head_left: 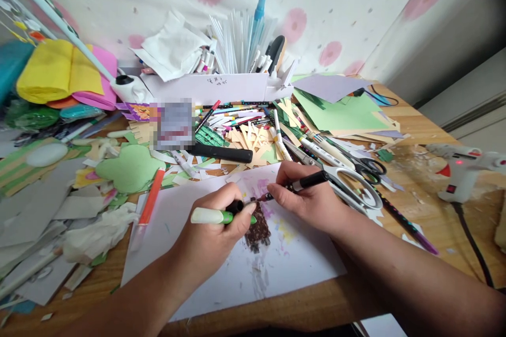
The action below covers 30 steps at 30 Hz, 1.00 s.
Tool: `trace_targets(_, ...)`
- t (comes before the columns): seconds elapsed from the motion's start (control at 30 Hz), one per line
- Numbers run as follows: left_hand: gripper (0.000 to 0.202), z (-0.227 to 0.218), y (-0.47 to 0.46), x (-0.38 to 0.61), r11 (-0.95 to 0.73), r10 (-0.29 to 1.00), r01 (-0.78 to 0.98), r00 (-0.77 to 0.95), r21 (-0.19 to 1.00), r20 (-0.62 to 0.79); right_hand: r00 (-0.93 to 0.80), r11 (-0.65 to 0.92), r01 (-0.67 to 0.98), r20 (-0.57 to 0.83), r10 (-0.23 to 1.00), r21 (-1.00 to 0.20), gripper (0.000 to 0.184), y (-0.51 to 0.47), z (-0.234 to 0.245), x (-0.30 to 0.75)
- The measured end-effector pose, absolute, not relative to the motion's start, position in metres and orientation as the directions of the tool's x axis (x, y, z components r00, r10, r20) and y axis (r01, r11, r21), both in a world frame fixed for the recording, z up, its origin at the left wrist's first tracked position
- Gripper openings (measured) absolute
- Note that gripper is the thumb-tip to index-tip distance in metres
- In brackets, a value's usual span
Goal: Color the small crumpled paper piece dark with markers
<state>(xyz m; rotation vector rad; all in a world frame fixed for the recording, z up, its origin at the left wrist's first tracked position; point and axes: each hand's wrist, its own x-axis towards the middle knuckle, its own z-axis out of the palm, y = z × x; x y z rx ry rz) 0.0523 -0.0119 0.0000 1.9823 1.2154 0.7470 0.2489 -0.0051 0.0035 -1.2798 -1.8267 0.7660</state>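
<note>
My right hand (306, 197) is closed on a black-ended marker (312, 180), whose tip points left at the top of a small dark brown coloured piece (259, 226). In my closed left hand (215, 221) is a white and green marker (209, 216), with a black cap-like part (236, 206) between the fingers. The left fingertips are at the upper edge of the brown piece, seemingly steadying it. Under both hands lies a white sheet (304, 268) with pink, yellow and grey smears. An orange marker (152, 197) rests on its left edge.
Scissors (358, 189) and many pens lie right of the sheet. A hot glue gun (458, 168) with a lit red light stands at far right. Paper scraps (87, 200) cover the left side. A white box (237, 87) of clear sticks and pens stands behind.
</note>
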Motion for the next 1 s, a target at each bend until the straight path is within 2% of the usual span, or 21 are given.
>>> trace_targets(0.63,0.029,-0.0005,-0.0116,0.0513,-0.336,0.908,0.517,0.400,0.787,0.125,-0.200,0.288,0.474,0.217,0.956,-0.832,0.020,-0.0051,0.0062,0.2505)
trace_targets(0.8,0.029,0.0009,-0.0115,0.0515,-0.336,0.910,0.525,0.396,0.782,0.124,-0.241,0.268,0.475,0.169,0.956,-0.838,0.019,-0.0058,0.0076,0.2516)
trace_targets(1.0,0.029,0.0004,-0.0108,0.0528,-0.326,0.912,0.530,0.393,0.783,0.114,-0.215,0.291,0.462,0.213,0.953,-0.838,0.020,-0.0050,0.0067,0.2513)
